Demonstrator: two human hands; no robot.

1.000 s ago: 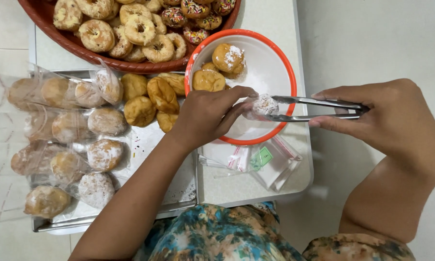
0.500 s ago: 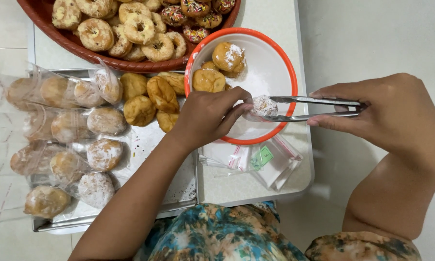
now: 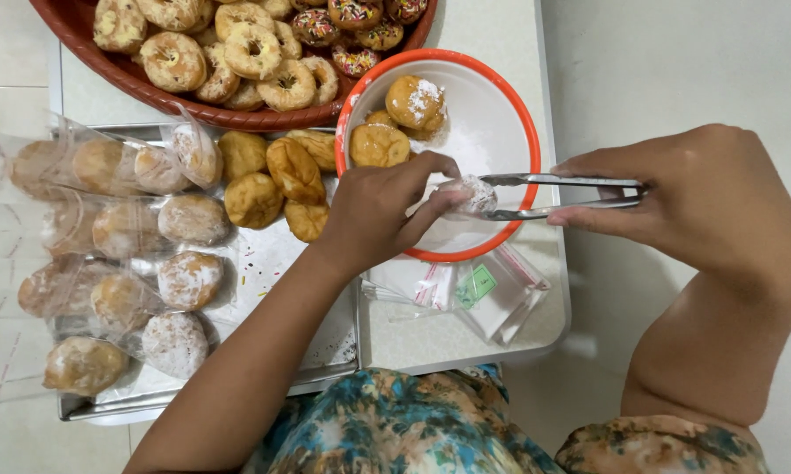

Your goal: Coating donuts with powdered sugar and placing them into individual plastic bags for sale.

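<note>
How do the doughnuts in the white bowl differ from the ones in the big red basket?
The doughnuts in the white bowl are round, holeless and dusted with white powder. The doughnuts in the red basket are rings; some carry coloured sprinkles. The bowl holds few, the basket many. Both are golden brown.

Looking straight down from the head cam here. The work surface is a small white table with rounded corners, glossy enough to catch a bit of soft light along its edge. It's not big, the right and near edges are both in frame. Beyond it on the right is a pale grey-white floor, plain and smooth, evenly lit, no hard shadows except a faint one just past the table edge. On the left side I can see cream floor tiles with thin grout lines. Lighting seems diffuse and even overall. No walls or windows in shot from this angle.
</note>
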